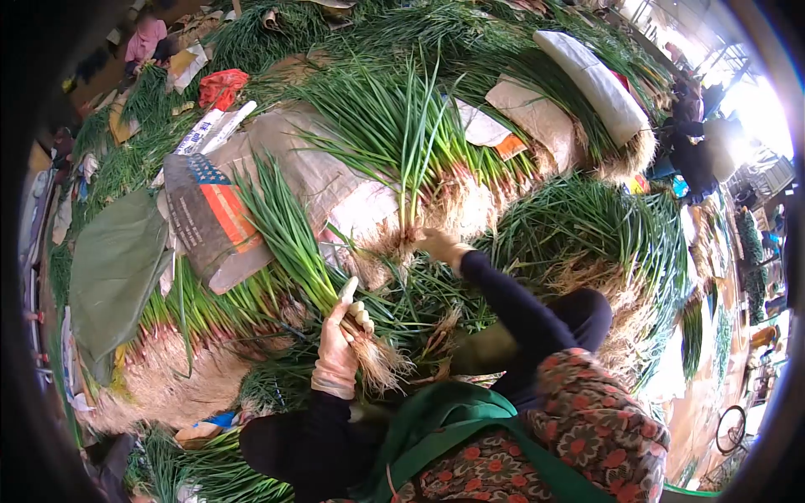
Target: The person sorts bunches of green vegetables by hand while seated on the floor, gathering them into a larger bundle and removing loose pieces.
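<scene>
My left hand (337, 345), in a pale glove, is wrapped round a bunch of green onions (295, 243). The bunch's leaves point up and away, and its stringy roots hang below the fist. Farther forward, my right hand (438, 244) is closed at the root end of a few green onions (412, 168), which stand nearly upright. Their base lies against a larger heap of green onions (478, 159) with pale, tangled roots. The right fingertips are partly hidden among the roots.
A printed sack (205, 214) and a green sheet (117, 268) cover piles at the left. A rolled white sheet (591, 84) lies over onions at the upper right. Loose onions (579, 222) surround my legs. A person in pink (147, 40) sits far off at the upper left.
</scene>
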The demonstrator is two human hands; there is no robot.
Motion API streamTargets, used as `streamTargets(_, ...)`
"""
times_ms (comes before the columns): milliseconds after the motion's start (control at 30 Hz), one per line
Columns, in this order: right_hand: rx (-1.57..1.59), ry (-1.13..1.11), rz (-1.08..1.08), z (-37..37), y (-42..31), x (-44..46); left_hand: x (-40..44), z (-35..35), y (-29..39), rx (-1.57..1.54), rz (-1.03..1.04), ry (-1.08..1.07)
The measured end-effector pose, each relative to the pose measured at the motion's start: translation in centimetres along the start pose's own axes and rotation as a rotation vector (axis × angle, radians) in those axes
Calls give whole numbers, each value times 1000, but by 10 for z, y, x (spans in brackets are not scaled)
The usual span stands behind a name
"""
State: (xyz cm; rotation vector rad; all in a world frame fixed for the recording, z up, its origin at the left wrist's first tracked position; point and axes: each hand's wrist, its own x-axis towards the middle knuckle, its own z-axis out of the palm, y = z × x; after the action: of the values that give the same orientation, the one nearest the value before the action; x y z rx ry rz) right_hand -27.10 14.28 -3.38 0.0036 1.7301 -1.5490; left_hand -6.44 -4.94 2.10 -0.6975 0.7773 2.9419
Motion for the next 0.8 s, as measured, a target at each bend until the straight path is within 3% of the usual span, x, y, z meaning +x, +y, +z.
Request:
streamTargets(133,-274,34,-112,54,47,85,0,-15,6,28,-7,58)
streamTargets(200,-380,32,-296,40,125,136,1,4,8,42,10,219)
streamTargets(333,-986,-239,-323,109,55,-46,15,-38,3,374,-77,115)
streamTargets(367,-1052,-351,-278,119,45,-73,19,-32,1,386,6,72)
streamTargets(433,-1030,-576,-365,109,47,-77,24,-30,-18,327,6,164)
streamTargets(467,-1112,-652,-389,99,50,-66,25,-46,-13,491,-97,97)
streamTargets(500,-908,-589,-449,81,48,-57,20,-28,-21,264,-55,213)
streamTargets(567,-343,-165,-310,79,49,-36,22,-32,-25,282,-39,254)
streamTargets(600,17,-150,-182,85,33,-37,24,-35,-28,320,-39,279)
streamTargets(667,32,-95,-91,107,16,-34,28,-48,-37,425,-32,291)
streamTargets(733,91,5,-202,123,22,-31,27,-50,-36,496,-29,298)
streamTargets(800,304,-77,-78,116,46,-23,20,-43,-28,529,-32,301)
